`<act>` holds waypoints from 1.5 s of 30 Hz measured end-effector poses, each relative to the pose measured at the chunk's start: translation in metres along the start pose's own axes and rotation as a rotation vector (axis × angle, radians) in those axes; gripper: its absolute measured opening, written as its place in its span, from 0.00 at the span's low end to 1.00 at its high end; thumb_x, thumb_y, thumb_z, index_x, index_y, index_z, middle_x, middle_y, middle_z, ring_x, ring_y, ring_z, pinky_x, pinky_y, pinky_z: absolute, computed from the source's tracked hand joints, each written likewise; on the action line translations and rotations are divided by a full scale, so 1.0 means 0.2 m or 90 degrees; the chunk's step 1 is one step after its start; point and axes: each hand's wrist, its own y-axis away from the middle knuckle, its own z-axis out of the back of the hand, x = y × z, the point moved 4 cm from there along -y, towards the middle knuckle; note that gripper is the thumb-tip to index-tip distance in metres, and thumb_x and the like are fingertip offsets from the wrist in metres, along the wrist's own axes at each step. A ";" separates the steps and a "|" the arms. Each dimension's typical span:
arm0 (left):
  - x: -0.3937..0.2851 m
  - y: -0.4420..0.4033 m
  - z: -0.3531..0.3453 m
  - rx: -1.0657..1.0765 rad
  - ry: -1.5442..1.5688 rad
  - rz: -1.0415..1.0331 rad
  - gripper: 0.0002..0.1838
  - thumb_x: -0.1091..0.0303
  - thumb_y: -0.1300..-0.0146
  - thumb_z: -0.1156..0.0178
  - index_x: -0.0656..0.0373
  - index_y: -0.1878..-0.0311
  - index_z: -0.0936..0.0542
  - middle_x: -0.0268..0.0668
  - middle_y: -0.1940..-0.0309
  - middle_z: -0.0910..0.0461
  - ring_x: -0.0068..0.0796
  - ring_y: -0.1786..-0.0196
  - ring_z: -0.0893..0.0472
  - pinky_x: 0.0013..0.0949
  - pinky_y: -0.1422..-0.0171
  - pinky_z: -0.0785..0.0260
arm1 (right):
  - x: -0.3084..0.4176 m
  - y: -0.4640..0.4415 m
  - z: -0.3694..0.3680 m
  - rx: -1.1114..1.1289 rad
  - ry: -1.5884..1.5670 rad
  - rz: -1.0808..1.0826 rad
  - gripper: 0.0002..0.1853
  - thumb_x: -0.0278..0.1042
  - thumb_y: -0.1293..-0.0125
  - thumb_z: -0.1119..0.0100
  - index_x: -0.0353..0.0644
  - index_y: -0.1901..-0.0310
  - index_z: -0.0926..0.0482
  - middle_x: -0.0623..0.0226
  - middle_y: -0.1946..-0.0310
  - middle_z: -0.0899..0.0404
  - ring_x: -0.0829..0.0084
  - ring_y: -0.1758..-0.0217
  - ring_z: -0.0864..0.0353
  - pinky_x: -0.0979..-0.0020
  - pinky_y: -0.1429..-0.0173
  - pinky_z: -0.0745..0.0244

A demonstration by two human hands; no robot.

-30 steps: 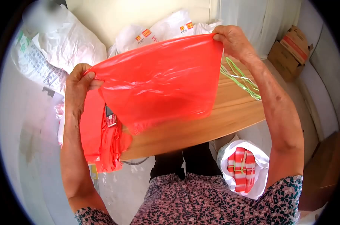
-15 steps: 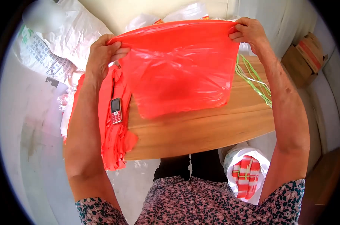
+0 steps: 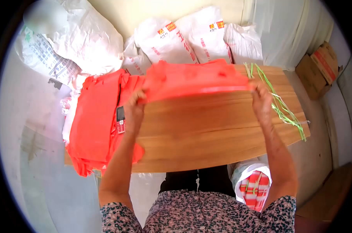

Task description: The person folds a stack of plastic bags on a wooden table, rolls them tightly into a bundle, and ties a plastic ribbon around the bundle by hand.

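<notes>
A red plastic bag, blurred by motion, stretches between my two hands over the wooden table. My left hand grips its left near corner, and my right hand grips the right one. Left of my left hand lies a thick stack of red bags, with a small phone on its right part. Green and white ties lie on the table to the right of my right hand.
White printed sacks stand behind the table, and larger ones at the back left. A cardboard box is at the right. Below the table's near edge, a white sack holds red-and-white bundles.
Both hands have come down and nearer to my body with the red bag. Its hanging part has swung away, toward the back of the table, uncovering more of the tabletop.
</notes>
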 end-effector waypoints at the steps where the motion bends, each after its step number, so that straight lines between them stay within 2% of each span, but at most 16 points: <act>1: 0.12 0.15 -0.01 0.011 -0.026 0.028 0.12 0.91 0.44 0.48 0.61 0.65 0.25 0.36 0.50 0.20 0.25 0.46 0.24 0.28 0.42 0.30 | -0.12 0.20 -0.05 0.014 -0.078 -0.059 0.11 0.12 0.37 0.45 0.36 0.57 0.21 0.64 0.54 0.19 0.71 0.49 0.21 0.71 0.43 0.28; 5: 0.29 0.53 -0.01 0.050 -0.054 0.090 0.10 0.89 0.44 0.47 0.62 0.65 0.26 0.39 0.50 0.20 0.25 0.48 0.22 0.28 0.44 0.29 | 0.03 0.61 -0.06 0.110 0.016 -0.051 0.11 0.12 0.39 0.45 0.38 0.58 0.22 0.58 0.54 0.19 0.63 0.49 0.20 0.68 0.42 0.27; 6: 0.28 0.58 0.00 0.057 -0.150 0.043 0.09 0.89 0.44 0.48 0.63 0.65 0.26 0.43 0.49 0.19 0.31 0.50 0.19 0.29 0.46 0.27 | 0.06 0.66 -0.05 0.115 0.023 -0.058 0.11 0.12 0.39 0.45 0.38 0.58 0.22 0.57 0.54 0.20 0.61 0.49 0.20 0.68 0.42 0.27; 10: 0.20 0.72 0.00 0.108 -0.252 -0.014 0.08 0.88 0.44 0.48 0.63 0.65 0.26 0.47 0.49 0.19 0.41 0.49 0.18 0.31 0.47 0.26 | 0.10 0.79 0.01 0.142 0.065 -0.041 0.11 0.13 0.39 0.45 0.38 0.57 0.22 0.54 0.53 0.21 0.57 0.49 0.21 0.66 0.43 0.26; 13: 0.16 0.83 0.01 0.109 -0.251 0.012 0.08 0.87 0.45 0.48 0.63 0.66 0.26 0.49 0.47 0.20 0.45 0.47 0.19 0.33 0.46 0.26 | 0.15 0.91 0.06 0.156 0.062 -0.111 0.09 0.16 0.40 0.43 0.38 0.58 0.21 0.54 0.55 0.20 0.56 0.51 0.21 0.64 0.46 0.26; 16: 0.13 0.92 0.05 0.119 -0.234 0.033 0.08 0.87 0.45 0.49 0.63 0.66 0.26 0.51 0.45 0.21 0.46 0.45 0.20 0.34 0.46 0.26 | 0.30 0.98 0.12 0.170 0.219 0.038 0.09 0.18 0.42 0.42 0.38 0.60 0.21 0.56 0.57 0.20 0.56 0.55 0.22 0.62 0.50 0.26; 18: 0.08 0.96 0.06 0.133 -0.234 0.031 0.09 0.87 0.45 0.50 0.63 0.66 0.26 0.53 0.44 0.22 0.48 0.44 0.20 0.33 0.46 0.26 | 0.32 1.02 0.13 0.165 0.214 0.034 0.09 0.20 0.46 0.40 0.39 0.61 0.20 0.58 0.59 0.20 0.57 0.56 0.22 0.62 0.52 0.28; 21: 0.06 0.99 0.06 0.120 -0.288 0.090 0.09 0.86 0.43 0.49 0.62 0.64 0.24 0.53 0.42 0.24 0.49 0.41 0.23 0.42 0.38 0.30 | 0.35 1.05 0.13 0.155 0.216 0.011 0.10 0.21 0.47 0.42 0.39 0.62 0.20 0.59 0.59 0.21 0.57 0.55 0.22 0.60 0.50 0.30; 24: -0.12 1.04 -0.05 0.029 -0.585 -0.121 0.08 0.75 0.37 0.42 0.61 0.56 0.20 0.50 0.39 0.25 0.51 0.35 0.27 0.54 0.29 0.40 | 0.37 1.04 0.13 0.145 0.240 0.015 0.09 0.21 0.46 0.42 0.39 0.62 0.20 0.60 0.58 0.21 0.58 0.54 0.23 0.60 0.49 0.31; 27: -0.20 1.14 -0.29 0.175 -0.529 -0.205 0.19 0.63 0.38 0.38 0.56 0.44 0.20 0.46 0.35 0.28 0.52 0.30 0.34 0.62 0.26 0.51 | 0.38 1.04 0.13 0.151 0.245 0.008 0.10 0.21 0.46 0.42 0.39 0.61 0.20 0.60 0.58 0.21 0.58 0.53 0.23 0.60 0.49 0.31; 30: -0.29 1.08 -0.48 0.351 -0.487 -0.143 0.31 0.52 0.42 0.36 0.52 0.36 0.25 0.43 0.32 0.32 0.51 0.27 0.39 0.63 0.25 0.56 | 0.37 1.06 0.13 0.157 0.259 0.018 0.12 0.21 0.47 0.41 0.40 0.60 0.19 0.60 0.58 0.22 0.57 0.53 0.24 0.60 0.49 0.31; 32: -0.27 1.05 -0.53 0.363 -0.503 -0.118 0.35 0.48 0.45 0.36 0.51 0.34 0.27 0.42 0.30 0.35 0.50 0.25 0.42 0.65 0.25 0.58 | 0.36 1.07 0.13 0.163 0.261 0.018 0.13 0.22 0.48 0.40 0.40 0.59 0.19 0.58 0.57 0.22 0.55 0.52 0.24 0.59 0.49 0.31; 35: -0.20 1.07 -0.55 0.376 -0.524 -0.109 0.38 0.46 0.47 0.35 0.49 0.33 0.28 0.41 0.28 0.38 0.49 0.24 0.43 0.65 0.24 0.60 | 0.40 1.06 0.13 0.168 0.268 -0.017 0.16 0.24 0.47 0.37 0.41 0.54 0.19 0.56 0.53 0.23 0.52 0.46 0.25 0.55 0.42 0.32; 38: -0.18 1.07 -0.54 0.380 -0.537 -0.110 0.39 0.45 0.48 0.35 0.49 0.32 0.29 0.41 0.27 0.39 0.49 0.24 0.43 0.65 0.24 0.60 | 0.52 1.06 0.02 0.205 0.283 0.039 0.21 0.29 0.45 0.34 0.41 0.48 0.21 0.55 0.46 0.24 0.50 0.38 0.28 0.50 0.34 0.35; 41: -0.19 1.07 -0.55 0.363 -0.534 -0.132 0.39 0.44 0.48 0.35 0.49 0.33 0.29 0.42 0.30 0.36 0.50 0.27 0.39 0.67 0.27 0.54 | 0.66 1.06 -0.17 0.332 0.191 0.086 0.24 0.35 0.40 0.36 0.39 0.42 0.23 0.56 0.37 0.27 0.51 0.30 0.33 0.49 0.27 0.42; 45: -0.19 1.07 -0.54 0.344 -0.515 -0.134 0.38 0.44 0.46 0.36 0.52 0.33 0.28 0.43 0.31 0.34 0.50 0.28 0.38 0.69 0.30 0.52 | 0.64 1.11 -0.32 0.419 0.190 0.076 0.25 0.38 0.39 0.37 0.38 0.41 0.24 0.57 0.36 0.28 0.52 0.29 0.35 0.47 0.25 0.47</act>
